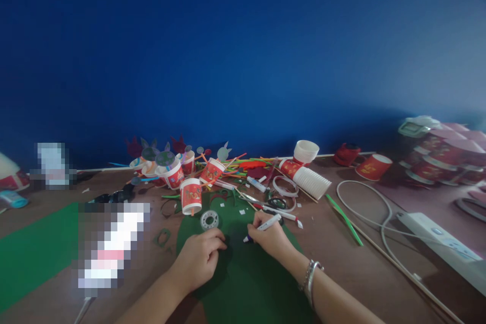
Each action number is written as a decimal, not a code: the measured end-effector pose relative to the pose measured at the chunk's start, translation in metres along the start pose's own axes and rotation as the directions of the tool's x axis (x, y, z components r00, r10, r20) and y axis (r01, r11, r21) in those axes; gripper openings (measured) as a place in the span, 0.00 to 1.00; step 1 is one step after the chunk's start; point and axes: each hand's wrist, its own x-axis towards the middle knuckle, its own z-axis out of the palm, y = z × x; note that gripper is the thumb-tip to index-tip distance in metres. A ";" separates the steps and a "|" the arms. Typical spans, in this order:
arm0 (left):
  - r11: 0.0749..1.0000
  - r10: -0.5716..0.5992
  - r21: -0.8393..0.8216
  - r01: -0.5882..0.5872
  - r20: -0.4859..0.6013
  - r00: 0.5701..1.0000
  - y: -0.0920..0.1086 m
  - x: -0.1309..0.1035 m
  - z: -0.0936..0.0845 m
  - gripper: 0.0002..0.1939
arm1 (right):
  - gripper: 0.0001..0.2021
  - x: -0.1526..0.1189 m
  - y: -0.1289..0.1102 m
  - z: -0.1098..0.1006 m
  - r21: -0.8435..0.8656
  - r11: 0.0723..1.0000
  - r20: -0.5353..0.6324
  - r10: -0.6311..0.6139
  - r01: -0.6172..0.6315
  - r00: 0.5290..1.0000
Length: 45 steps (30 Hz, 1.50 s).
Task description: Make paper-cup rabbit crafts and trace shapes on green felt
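Note:
A dark green sheet of paper (250,278) lies on the table before me. My right hand (268,235) is closed around a white marker (270,223), its purple end pointing down at the sheet. On the sheet's left side rests my left hand (201,258), fingers loosely bent with their tips toward the paper; nothing shows in them. Just beyond that hand sits a clear ring, like a tape roll (209,219). Small white scraps (242,211) are scattered near the sheet's far end. Scissors (250,199) lie beyond my right hand.
Red paper cups (191,196) with cut-out shapes stand behind, beside a stack of cups (311,182) lying tilted. Coloured strips (254,164) are heaped by the blue wall (243,61). To the right are a green strip (345,220), a cable and a power strip (444,243). Another green sheet (38,248) lies left.

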 end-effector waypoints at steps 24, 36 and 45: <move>0.985 0.055 0.165 -0.055 0.007 0.998 0.024 0.000 -0.002 0.15 | 0.11 0.008 -0.004 -0.007 0.365 0.927 0.105 0.051 -0.087 0.993; 0.882 0.000 0.455 -0.122 0.260 0.966 0.081 0.002 0.070 0.30 | 0.09 0.004 0.001 -0.016 0.175 0.981 0.142 0.055 -0.079 0.988; 0.907 -0.001 0.420 -0.033 0.081 0.997 0.063 -0.004 0.101 0.27 | 0.12 0.005 0.013 -0.011 0.041 0.998 -0.010 -0.047 0.048 0.999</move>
